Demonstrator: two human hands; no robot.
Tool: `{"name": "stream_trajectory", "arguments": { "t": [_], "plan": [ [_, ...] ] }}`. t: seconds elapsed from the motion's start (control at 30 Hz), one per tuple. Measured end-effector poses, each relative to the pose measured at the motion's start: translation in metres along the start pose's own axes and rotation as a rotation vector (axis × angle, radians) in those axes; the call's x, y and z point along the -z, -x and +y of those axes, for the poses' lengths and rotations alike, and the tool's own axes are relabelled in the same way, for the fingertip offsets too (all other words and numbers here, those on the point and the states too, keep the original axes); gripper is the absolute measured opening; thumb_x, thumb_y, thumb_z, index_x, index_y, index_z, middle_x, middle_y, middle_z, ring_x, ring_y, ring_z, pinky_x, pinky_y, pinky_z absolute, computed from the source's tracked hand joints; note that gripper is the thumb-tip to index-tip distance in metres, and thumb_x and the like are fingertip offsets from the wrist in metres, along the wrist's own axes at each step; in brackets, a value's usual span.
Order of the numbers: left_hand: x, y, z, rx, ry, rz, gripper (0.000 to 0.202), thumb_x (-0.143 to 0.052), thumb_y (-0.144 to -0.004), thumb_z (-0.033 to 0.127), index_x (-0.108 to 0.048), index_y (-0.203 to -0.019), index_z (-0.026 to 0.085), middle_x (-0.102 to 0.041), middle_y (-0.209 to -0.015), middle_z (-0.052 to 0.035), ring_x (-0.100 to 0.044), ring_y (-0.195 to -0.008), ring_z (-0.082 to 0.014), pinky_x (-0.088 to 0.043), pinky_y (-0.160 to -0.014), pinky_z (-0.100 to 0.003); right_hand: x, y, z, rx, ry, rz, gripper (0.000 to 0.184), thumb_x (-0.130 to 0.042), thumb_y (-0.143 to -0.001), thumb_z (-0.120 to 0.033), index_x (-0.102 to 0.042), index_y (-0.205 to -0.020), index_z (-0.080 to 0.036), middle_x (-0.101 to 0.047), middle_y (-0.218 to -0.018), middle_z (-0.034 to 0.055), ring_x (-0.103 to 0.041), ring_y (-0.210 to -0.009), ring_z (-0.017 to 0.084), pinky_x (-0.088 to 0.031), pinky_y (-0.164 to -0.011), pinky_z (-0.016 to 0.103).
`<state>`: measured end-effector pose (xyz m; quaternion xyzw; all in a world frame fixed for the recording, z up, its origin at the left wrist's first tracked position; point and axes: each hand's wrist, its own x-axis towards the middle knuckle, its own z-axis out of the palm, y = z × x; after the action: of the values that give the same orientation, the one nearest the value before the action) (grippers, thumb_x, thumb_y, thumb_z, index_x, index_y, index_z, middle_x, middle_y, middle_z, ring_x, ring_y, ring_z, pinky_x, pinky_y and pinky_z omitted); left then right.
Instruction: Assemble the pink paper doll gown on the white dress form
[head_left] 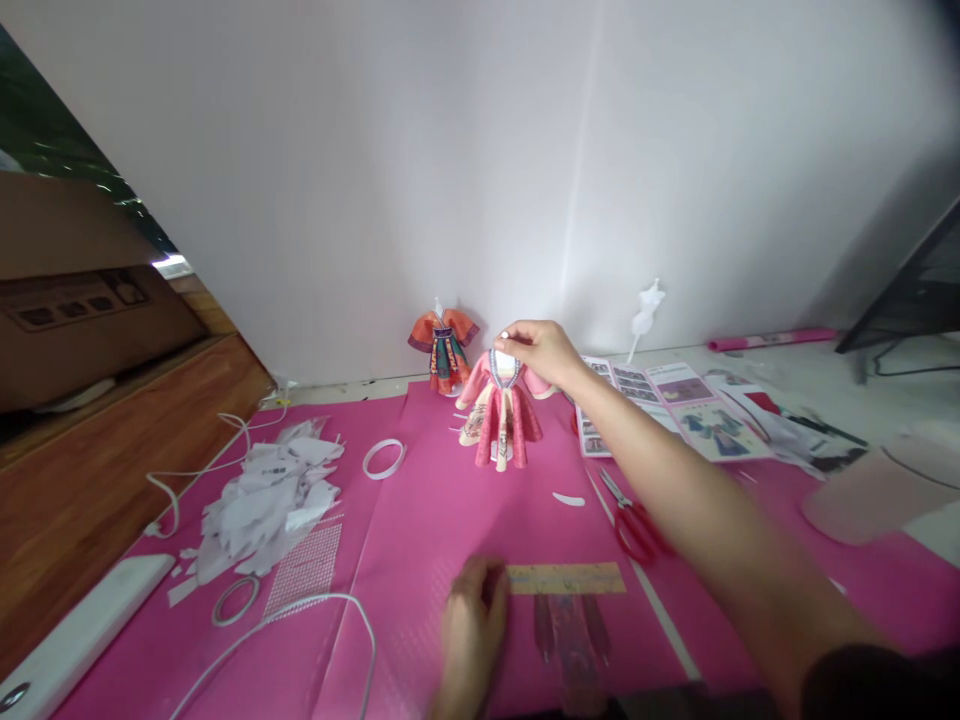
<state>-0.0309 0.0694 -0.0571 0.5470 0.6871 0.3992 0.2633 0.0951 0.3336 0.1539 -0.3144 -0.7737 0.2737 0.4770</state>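
The right hand [541, 348] pinches the pink dress [508, 415] at its neck, above the middle of the pink mat [427, 540]. The left hand [474, 615] is low at the left end of the yellow strip [566, 578]; it is blurred, so I cannot tell if it grips it. As I judge, the dress could tilt or slip, because only its top is pinched, and it could then knock the orange dress [442, 350], which stands near behind. The right forearm [697, 480] passes close to the scissors [634, 525] and might push them. A pull by the left hand could crease the strip. The leaflet [682, 400] and the carton [75, 300] carry printed pictures, but I can read no word or brand.
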Motion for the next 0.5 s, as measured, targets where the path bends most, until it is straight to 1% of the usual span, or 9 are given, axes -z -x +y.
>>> {"name": "stream_trajectory", "arguments": {
  "t": [0.13, 0.23, 0.33, 0.5],
  "plan": [
    [0.002, 0.0, 0.005, 0.037, 0.12, 0.042, 0.025, -0.051, -0.09, 0.039, -0.066, -0.092, 0.019, -0.071, -0.079, -0.0048, -0.066, -0.073, -0.0219, -0.05, -0.069, -0.033, 0.003, 0.004, -0.014, 0.024, -0.1, 0.006, 0.02, -0.068, -0.078, -0.037, -0.071, -0.078, -0.018, -0.068, -0.07, 0.0004, -0.06, -0.064, 0.014, -0.046, -0.066, 0.027],
    [0.005, 0.002, 0.012, 0.023, 0.129, 0.071, 0.026, -0.052, -0.09, 0.041, -0.066, -0.091, 0.018, -0.068, -0.075, -0.0038, -0.064, -0.069, -0.021, -0.049, -0.066, -0.032, 0.005, 0.008, -0.026, 0.044, -0.113, 0.017, 0.019, -0.068, -0.079, -0.037, -0.071, -0.078, -0.018, -0.069, -0.072, 0.0012, -0.061, -0.066, 0.015, -0.047, -0.067, 0.027],
    [0.01, 0.004, 0.021, -0.035, 0.078, 0.089, 0.024, -0.053, -0.091, 0.039, -0.066, -0.089, 0.018, -0.067, -0.074, -0.0035, -0.062, -0.068, -0.0201, -0.05, -0.067, -0.031, 0.008, 0.014, -0.04, 0.058, -0.108, 0.032, 0.019, -0.068, -0.08, -0.037, -0.069, -0.077, -0.018, -0.069, -0.073, 0.0006, -0.061, -0.068, 0.015, -0.047, -0.067, 0.027],
    [0.023, 0.013, 0.043, -0.198, 0.077, 0.159, 0.017, -0.053, -0.093, 0.031, -0.065, -0.09, 0.02, -0.067, -0.082, -0.0033, -0.062, -0.072, -0.017, -0.051, -0.066, -0.027, 0.015, 0.027, -0.064, 0.072, -0.141, -0.002, 0.019, -0.069, -0.08, -0.035, -0.069, -0.076, -0.017, -0.067, -0.07, 0.0001, -0.059, -0.065, 0.014, -0.045, -0.063, 0.026]
  ]
}}
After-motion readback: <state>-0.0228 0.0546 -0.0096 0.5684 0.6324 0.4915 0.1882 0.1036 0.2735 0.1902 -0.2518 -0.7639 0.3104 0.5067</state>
